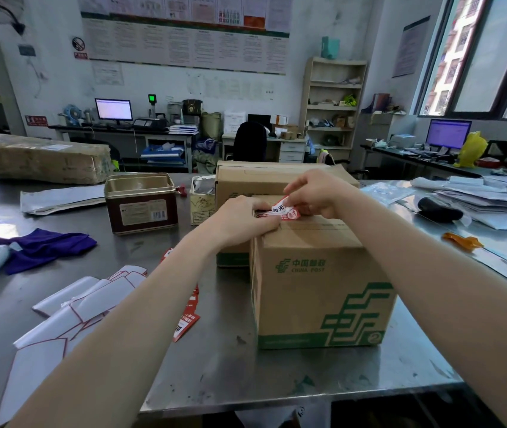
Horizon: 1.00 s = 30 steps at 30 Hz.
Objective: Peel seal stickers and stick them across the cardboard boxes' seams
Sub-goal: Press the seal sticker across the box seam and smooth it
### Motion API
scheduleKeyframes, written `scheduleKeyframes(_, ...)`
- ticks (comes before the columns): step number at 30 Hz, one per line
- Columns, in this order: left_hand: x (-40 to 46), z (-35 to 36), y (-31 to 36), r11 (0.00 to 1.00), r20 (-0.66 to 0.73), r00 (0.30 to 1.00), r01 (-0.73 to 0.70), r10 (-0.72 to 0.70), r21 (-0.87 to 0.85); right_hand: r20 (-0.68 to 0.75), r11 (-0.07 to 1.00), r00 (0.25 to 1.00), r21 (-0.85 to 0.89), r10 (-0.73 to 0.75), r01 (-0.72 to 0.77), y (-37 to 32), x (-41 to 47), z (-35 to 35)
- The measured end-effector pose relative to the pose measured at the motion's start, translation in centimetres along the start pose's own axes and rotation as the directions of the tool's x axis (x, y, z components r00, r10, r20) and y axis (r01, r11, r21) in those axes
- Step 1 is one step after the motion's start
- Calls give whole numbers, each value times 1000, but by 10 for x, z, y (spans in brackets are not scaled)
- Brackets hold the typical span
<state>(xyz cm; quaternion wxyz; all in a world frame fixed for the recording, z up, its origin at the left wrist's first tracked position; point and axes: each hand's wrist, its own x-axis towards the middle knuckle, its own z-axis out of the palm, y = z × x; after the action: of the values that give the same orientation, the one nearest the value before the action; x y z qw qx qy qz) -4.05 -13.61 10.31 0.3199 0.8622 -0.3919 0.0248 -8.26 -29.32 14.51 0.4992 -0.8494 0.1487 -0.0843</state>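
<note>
On the steel worktop (pixel 221 359) in front of you, the near box (pixel 317 282) stands close to the front edge, with a strip of bare metal before it and more bare metal to its right, up to the papers (pixel 487 199) at the far right. To its left the room is tighter: spent backing sheets (pixel 69 310) and red sticker strips (pixel 187 319) lie partly under your left forearm, a purple cloth (pixel 45 247) lies farther left, and a tin (pixel 141 203) stands behind them. A second box (pixel 255 177) stands just behind the near one, touching or almost touching it. The seal sticker (pixel 284 211) is on top of the near box at its far left corner, over the taped seam, its long axis running roughly left to right along the lid; its left end rises off the cardboard and its right end lies lower. Your left hand (pixel 246 219) rests on the box's top left edge, its grip closed with the fingers pressing at the sticker's left end. Your right hand (pixel 317 193) comes over from the right, its grip pinched shut on the sticker's upper right part. Both hands cover much of the sticker, so its print is only partly readable and you cannot tell how much of it is already stuck down. The far side of the lid is hidden behind your hands.
</note>
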Motion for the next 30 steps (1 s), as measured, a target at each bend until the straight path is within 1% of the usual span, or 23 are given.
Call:
scheduleKeyframes(4, -1, 0, 0, 1000, 22, 1000, -16, 17, -6, -19, 998, 1000, 69, 3, -1, -2, 1, 0)
scheduleKeyframes(7, -2, 0, 2, 1000, 26, 999, -18, 19, -8, -41, 998, 999, 70, 11, -8, -5, 3, -1)
scheduleKeyframes(13, -5, -2, 5, 1000, 27, 1000, -10, 10, -6, -36, 990, 994, 96, 102, -99, -5, 3, -3)
scheduleKeyframes(21, -9, -3, 6, 999, 68, 998, -20, 17, 33, -43, 987, 992, 109, 121, -116, -7, 4, -3)
scheduleKeyframes(24, -8, -3, 5, 997, 109, 994, -33, 24, 75, -21, 972, 985, 165, 174, -168, -10, 7, -3)
scheduleKeyframes(27, -7, -3, 4, 993, 144, 989, -47, 32, 104, 24, 930, 964, 256, 266, -263, -12, 9, -6)
scheduleKeyframes(30, -7, -4, 3, 991, 176, 984, -49, 27, 124, 67, 905, 943, 269, 325, -330, -14, 10, -6)
